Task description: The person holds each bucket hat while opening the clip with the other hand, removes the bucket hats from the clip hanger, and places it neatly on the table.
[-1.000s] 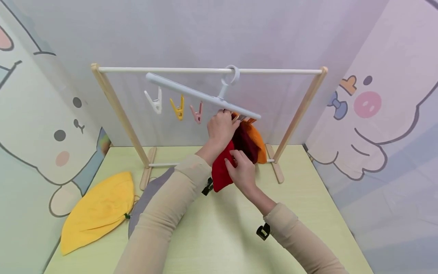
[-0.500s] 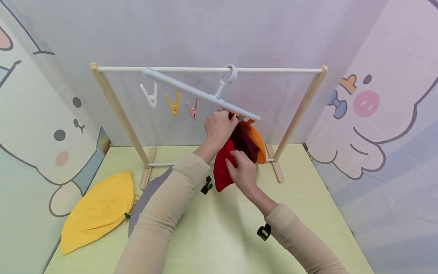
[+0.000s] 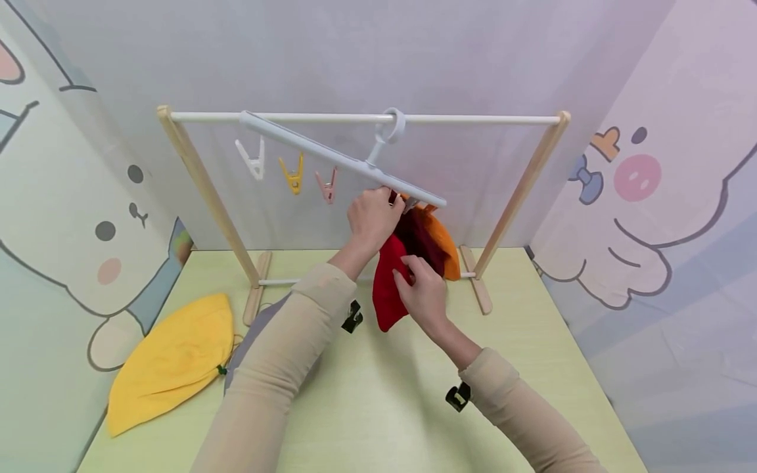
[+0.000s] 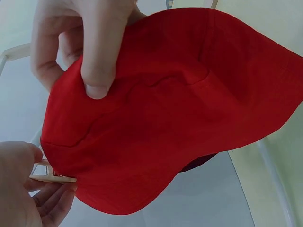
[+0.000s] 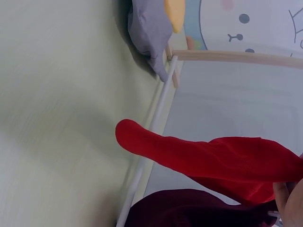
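Observation:
A red hat [image 3: 390,282] hangs below the right half of a tilted white hanger [image 3: 349,161]. My left hand [image 3: 372,213] is up at the hat's top edge, just under the hanger. In the left wrist view its thumb and fingers pinch a pale clothespin [image 4: 53,178] whose tip meets the hat's edge. My right hand [image 3: 427,289] is lower, holding the side of the hat; its thumb [image 4: 98,71] presses on the red cloth. Behind hang a maroon hat [image 3: 416,236] and an orange hat [image 3: 446,243], the maroon one also beside the red in the right wrist view.
White, yellow and pink clothespins [image 3: 292,174] dangle from the hanger's left half. A wood-and-white rack [image 3: 230,119] carries the hanger. On the table [image 3: 367,407], a yellow hat [image 3: 171,361] lies at left beside a grey hat [image 3: 260,332], partly covered by my left arm.
The hanger has shifted left and its left end has risen, carrying the dangling clothespins along. My left hand has moved slightly left, while my right hand stays on the red hat.

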`<state>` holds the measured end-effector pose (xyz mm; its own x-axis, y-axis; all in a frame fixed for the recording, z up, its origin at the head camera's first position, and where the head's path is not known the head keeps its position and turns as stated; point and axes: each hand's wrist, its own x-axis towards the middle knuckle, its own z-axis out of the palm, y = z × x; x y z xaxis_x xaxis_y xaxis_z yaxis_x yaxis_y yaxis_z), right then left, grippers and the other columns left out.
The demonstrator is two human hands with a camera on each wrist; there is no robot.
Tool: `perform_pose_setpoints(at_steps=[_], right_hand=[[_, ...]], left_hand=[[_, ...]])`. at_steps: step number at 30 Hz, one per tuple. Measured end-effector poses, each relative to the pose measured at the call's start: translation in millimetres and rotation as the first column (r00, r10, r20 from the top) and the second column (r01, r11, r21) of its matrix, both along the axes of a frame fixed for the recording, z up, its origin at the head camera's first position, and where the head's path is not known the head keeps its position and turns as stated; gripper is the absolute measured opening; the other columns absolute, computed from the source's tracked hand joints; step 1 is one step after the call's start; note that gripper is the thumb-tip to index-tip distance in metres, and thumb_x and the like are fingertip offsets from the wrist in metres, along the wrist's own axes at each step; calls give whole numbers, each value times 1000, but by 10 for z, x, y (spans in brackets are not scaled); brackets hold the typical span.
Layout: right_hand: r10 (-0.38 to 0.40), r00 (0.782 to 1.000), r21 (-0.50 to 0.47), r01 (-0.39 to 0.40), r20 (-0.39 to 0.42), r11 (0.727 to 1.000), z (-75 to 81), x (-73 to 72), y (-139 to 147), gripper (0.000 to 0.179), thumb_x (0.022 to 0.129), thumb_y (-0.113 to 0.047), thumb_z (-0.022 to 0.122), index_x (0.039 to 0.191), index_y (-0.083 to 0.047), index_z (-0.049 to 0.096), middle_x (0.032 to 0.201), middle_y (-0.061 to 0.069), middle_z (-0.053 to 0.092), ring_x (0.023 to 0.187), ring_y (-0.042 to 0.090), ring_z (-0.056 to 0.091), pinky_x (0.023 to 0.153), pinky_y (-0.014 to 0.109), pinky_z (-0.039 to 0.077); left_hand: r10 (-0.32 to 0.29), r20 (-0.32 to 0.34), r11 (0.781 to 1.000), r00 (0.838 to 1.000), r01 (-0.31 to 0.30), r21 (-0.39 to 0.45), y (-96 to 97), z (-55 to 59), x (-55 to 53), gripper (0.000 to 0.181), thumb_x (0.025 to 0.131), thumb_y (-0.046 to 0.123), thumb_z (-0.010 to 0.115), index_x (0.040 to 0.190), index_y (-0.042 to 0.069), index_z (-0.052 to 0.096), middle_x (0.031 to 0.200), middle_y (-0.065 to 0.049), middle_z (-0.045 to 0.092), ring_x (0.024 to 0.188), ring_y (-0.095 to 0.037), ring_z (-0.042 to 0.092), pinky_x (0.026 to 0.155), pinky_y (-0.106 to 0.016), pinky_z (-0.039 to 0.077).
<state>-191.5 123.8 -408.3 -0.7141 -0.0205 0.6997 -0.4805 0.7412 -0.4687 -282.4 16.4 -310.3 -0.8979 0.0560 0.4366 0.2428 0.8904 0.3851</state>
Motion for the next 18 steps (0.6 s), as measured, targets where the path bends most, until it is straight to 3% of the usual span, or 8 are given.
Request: perform_pose_setpoints(at_steps=[18], right_hand=[[22, 1000, -40, -21, 21, 999, 103, 11, -49, 12, 82, -9, 66, 93, -7, 64, 80, 7, 63, 61, 15, 49, 55, 27, 48]], left_hand=[[-19, -41, 999, 999, 21, 47, -149, -9, -5, 35, 91, 29, 49, 59, 14, 45, 49, -1, 41, 44, -19, 38, 41, -28, 27]])
